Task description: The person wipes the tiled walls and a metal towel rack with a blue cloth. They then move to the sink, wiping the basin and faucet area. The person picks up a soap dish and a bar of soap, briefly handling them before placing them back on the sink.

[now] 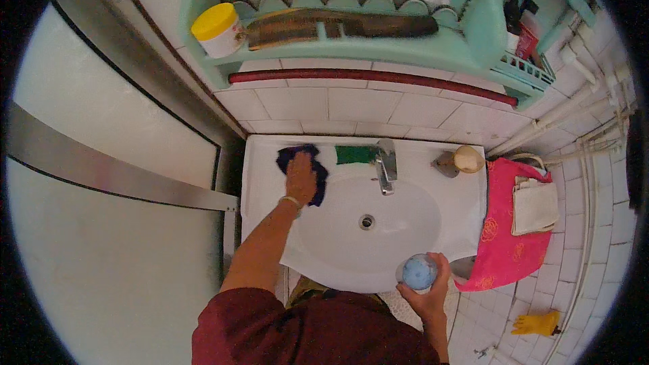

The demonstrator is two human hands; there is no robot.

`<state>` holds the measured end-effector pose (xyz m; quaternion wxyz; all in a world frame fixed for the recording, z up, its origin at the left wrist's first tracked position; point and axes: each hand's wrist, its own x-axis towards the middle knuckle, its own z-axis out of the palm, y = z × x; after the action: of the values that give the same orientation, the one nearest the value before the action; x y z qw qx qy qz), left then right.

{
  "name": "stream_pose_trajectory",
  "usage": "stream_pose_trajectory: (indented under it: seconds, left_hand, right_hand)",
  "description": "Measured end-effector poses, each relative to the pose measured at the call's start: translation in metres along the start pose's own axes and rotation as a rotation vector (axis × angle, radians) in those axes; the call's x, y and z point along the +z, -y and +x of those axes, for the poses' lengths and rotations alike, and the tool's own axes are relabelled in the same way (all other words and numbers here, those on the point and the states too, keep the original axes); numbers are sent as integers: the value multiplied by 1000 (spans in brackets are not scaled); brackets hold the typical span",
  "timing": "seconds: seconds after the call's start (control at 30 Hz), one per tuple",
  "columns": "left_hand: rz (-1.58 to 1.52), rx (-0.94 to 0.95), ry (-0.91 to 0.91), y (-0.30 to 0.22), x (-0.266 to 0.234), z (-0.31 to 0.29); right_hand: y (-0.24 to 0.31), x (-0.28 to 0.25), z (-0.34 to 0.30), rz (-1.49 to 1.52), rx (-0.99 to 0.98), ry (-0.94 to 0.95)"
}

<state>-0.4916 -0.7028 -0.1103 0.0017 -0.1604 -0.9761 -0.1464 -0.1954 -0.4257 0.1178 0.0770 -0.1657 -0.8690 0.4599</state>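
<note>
My left hand (pixel 301 179) presses a dark blue cloth (pixel 319 195) onto the left side of the white washbasin (pixel 446 182), fingers together and pointing toward the back wall. Cloth spreads out around the hand on both sides. At the basin's front right edge, my right hand (pixel 433 294) is closed around a round, clear-rimmed container (pixel 419 272) with a mottled pale blue top or content. Which of these the blue is, I cannot tell. Behind the bowl stands a chrome tap (pixel 385 167), with a green scouring pad (pixel 354 155) lying to its left.
A soap holder with soap (pixel 468 159) sits at the basin's back right. Above runs a green shelf (pixel 284 54) with combs and yellow-lidded jars, and a red rail (pixel 372 80). Pink cloth (pixel 510 230) drapes on the right; a yellow glove (pixel 536 324) hangs beyond. Glass door (pixel 122 250) at left.
</note>
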Motion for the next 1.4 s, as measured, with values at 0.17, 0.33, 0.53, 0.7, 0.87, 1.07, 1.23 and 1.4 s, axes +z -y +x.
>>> stream_pose_trajectory:
  seconds: [0.17,0.33,0.53,0.7,0.87,1.07,1.23,1.4]
  left_hand:
    - [298,-31,-8,94,-19,-3]
    - [301,-73,74,80,-43,3]
    - [238,-129,13,88,-40,-12]
    - [179,-172,64,64,-48,-61]
    - [210,-147,7,54,-44,-138]
    - [103,-240,48,19,-58,-216]
    - [78,-233,8,10,-57,-258]
    - [34,-295,59,0,-61,-278]
  right_hand:
    - [17,18,6,51,46,98]
    - [25,33,11,-19,12,127]
    - [37,36,8,10,-83,166]
    - [30,27,1,-34,-146,172]
    - [34,18,1,-59,-236,211]
    - [36,6,0,-49,-274,268]
    - [22,1,4,-66,-358,270]
    - [19,-11,7,-66,-383,226]
